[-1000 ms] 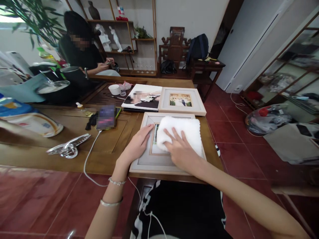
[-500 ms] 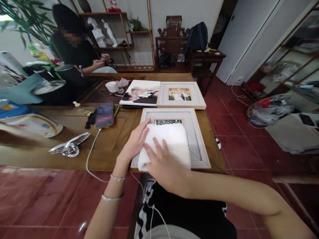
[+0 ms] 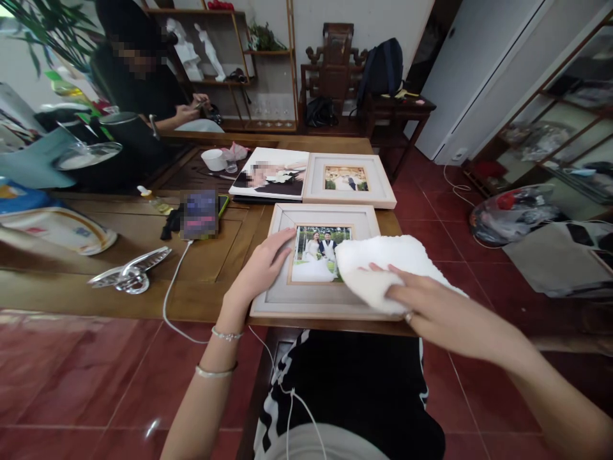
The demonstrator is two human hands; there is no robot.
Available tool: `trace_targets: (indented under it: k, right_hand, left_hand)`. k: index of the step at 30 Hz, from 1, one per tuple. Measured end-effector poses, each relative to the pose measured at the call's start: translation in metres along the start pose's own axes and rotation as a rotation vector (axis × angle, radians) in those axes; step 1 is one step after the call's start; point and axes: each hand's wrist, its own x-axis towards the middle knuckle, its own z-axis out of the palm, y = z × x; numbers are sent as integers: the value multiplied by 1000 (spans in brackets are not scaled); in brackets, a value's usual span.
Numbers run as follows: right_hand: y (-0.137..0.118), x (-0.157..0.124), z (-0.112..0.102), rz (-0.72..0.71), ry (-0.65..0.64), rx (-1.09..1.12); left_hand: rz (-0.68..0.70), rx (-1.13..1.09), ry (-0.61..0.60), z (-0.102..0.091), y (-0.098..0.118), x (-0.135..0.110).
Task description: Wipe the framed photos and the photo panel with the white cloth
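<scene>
A pale framed wedding photo point(image 3: 287, 295) lies flat at the near edge of the wooden table point(image 3: 119, 287). My left hand point(image 3: 261, 269) rests open on the frame's left side, fingers flat, steadying it. My right hand point(image 3: 438, 313) presses a white folded cloth point(image 3: 383, 265) onto the frame's right side, fingers wrapped over the cloth. The photo in the middle of the frame is uncovered.
Beyond lie a second framed photo point(image 3: 348, 180) and a photo album point(image 3: 269, 174). A phone point(image 3: 200, 213) on a white cable, a silver ornament point(image 3: 129, 273) and a plate point(image 3: 57, 230) sit to the left. Another person point(image 3: 138, 76) sits at the far left. Bags point(image 3: 512, 214) clutter the floor at right.
My right hand has swept the cloth from the frame's near-left part to its right side, uncovering the photo. My left hand has stayed on the frame's left edge.
</scene>
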Motion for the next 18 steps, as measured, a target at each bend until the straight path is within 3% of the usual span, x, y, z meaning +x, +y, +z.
trace_targets:
  k: [4,7,10,13,15,18]
  right_hand:
    - [32,25,-20,262,358,-80]
    - [36,68,-22,252,565,-211]
    - [21,119,-14,78,558,-253]
    - [1,164,1,-227,390,-293]
    - [-7,183,12,-316,293,-319]
    - [-8,188,22,-339,237,-330]
  left_hand:
    - [2,2,12,1,1,0]
    - [7,0,15,1,0,0]
    - [10,-10,11,1,-2,0]
    - [10,-19,19,0,-3,0]
    - [-1,-16,18,0,-3,0]
    - [-3,-13,2,-1,-2,1]
